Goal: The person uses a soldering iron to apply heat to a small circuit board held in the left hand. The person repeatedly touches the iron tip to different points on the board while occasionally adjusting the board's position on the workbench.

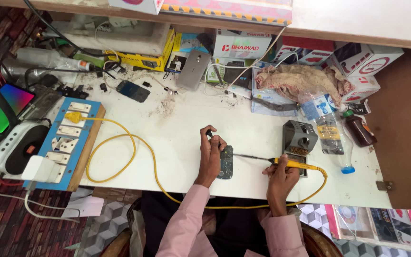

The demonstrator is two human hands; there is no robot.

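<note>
Soldering iron [281, 163] lying crosswise, tip pointing left at circuit board [226, 162], right hand [281, 178] grip clenched around it, left hand [211, 152] grasping board

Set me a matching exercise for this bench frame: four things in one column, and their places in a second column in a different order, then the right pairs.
Things:
1. soldering iron
2. circuit board
3. switch board
4. brown bottle

Places:
A. at the table's left edge, with the yellow cable plugged into it
B. in the right hand
C. under the left hand
D. near the table's right end, beside a clear plastic bottle

Pairs: 1-B, 2-C, 3-A, 4-D
</note>
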